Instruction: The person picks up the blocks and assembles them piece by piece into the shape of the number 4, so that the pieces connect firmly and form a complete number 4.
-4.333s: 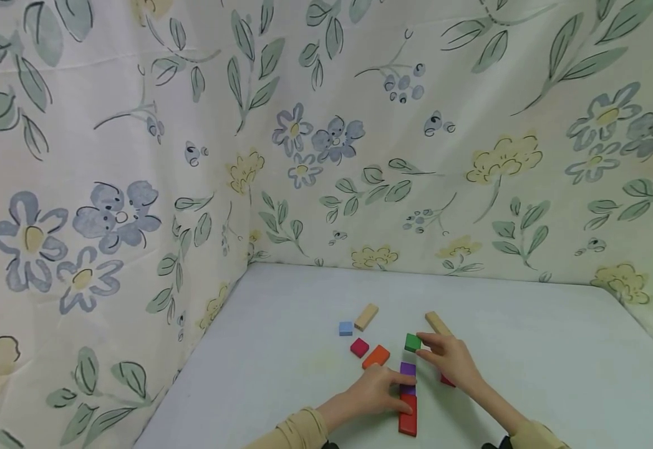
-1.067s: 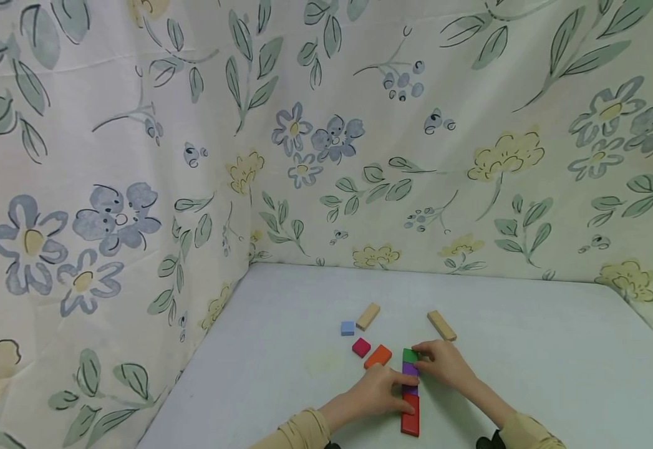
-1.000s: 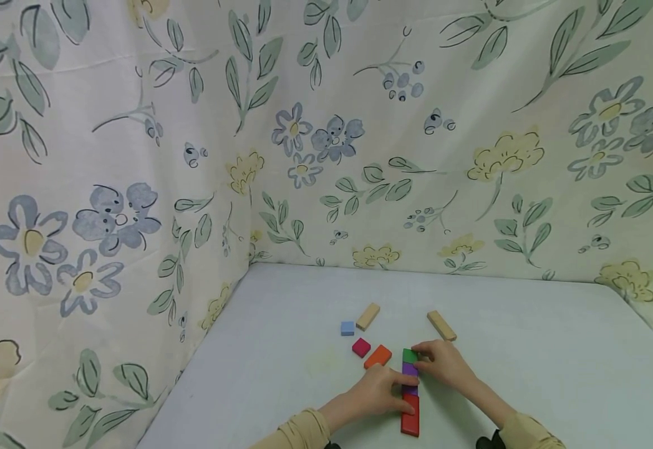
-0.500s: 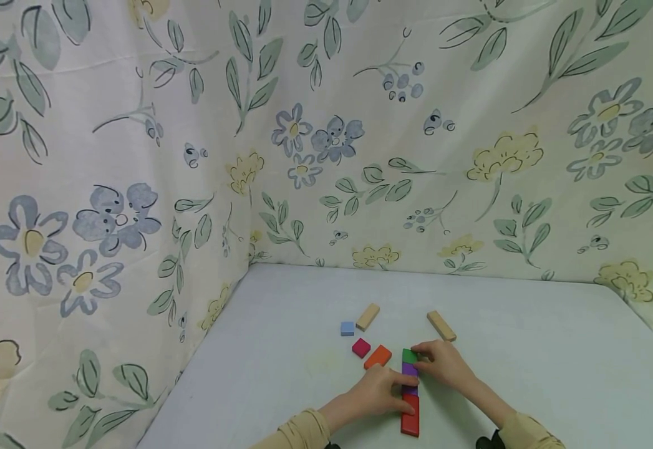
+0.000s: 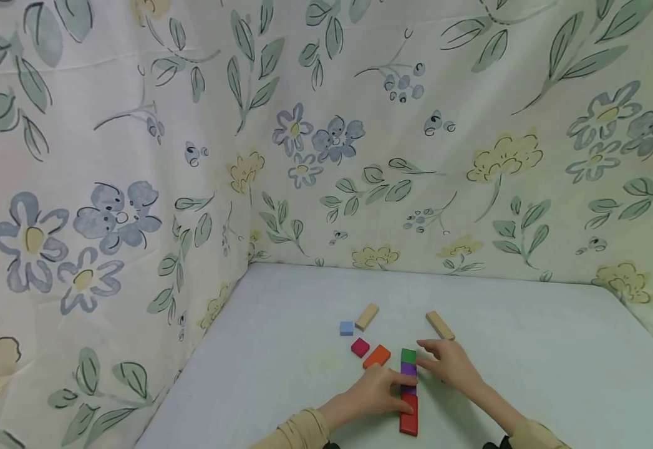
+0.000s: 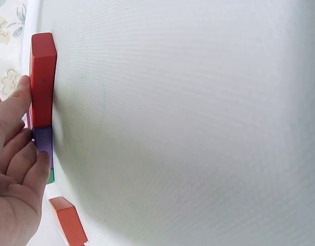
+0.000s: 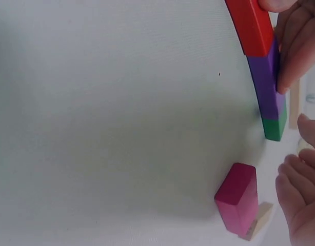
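A row of blocks stands on the table: a red block [image 5: 409, 421] nearest, a purple block [image 5: 408, 369] past it, and a green block [image 5: 408, 355] at the far end. My left hand [image 5: 375, 390] rests on the row, its thumb on the red block and its index finger across the purple one. Just right of the green block my right hand [image 5: 453, 366] holds nothing, thumb and index finger spread apart. In the right wrist view a magenta block [image 7: 238, 197] lies below the row; my right hand hides it in the head view.
Left of the row lie an orange block [image 5: 377, 356], a crimson block [image 5: 360, 347], a light blue block [image 5: 347, 328] and a plain wooden block [image 5: 367, 317]. Another wooden block [image 5: 440, 325] lies beyond my right hand. Flowered cloth [image 5: 326, 206] hangs behind and left of the table.
My right hand has brought the green block against the purple one, then let go and drawn slightly to the right. The left hand has stayed on the red and purple blocks.
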The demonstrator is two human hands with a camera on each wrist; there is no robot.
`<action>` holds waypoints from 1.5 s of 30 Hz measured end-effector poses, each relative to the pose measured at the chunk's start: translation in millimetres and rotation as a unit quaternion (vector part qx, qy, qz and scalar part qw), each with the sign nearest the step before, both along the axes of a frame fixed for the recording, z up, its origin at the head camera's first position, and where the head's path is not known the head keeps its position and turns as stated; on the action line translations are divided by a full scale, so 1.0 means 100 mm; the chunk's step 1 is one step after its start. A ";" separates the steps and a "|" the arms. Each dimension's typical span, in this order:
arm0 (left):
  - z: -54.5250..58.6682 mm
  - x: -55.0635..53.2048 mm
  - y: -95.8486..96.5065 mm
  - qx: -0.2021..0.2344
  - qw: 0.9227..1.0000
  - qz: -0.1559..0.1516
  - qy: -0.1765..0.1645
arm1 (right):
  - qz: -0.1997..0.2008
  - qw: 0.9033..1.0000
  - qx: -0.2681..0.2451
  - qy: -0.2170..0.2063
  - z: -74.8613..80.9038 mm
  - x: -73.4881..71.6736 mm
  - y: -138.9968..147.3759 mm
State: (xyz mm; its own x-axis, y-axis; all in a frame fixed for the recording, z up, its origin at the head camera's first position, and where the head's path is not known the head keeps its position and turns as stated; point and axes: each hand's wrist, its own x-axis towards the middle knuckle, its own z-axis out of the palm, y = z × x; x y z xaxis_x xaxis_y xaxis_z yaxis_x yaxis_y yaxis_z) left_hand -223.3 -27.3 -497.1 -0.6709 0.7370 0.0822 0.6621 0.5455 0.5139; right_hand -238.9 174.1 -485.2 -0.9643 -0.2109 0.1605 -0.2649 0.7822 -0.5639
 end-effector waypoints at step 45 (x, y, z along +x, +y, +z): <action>0.02 0.03 0.01 0.004 0.999 0.027 -0.047 | -0.102 0.995 -0.004 0.000 0.08 0.33 0.52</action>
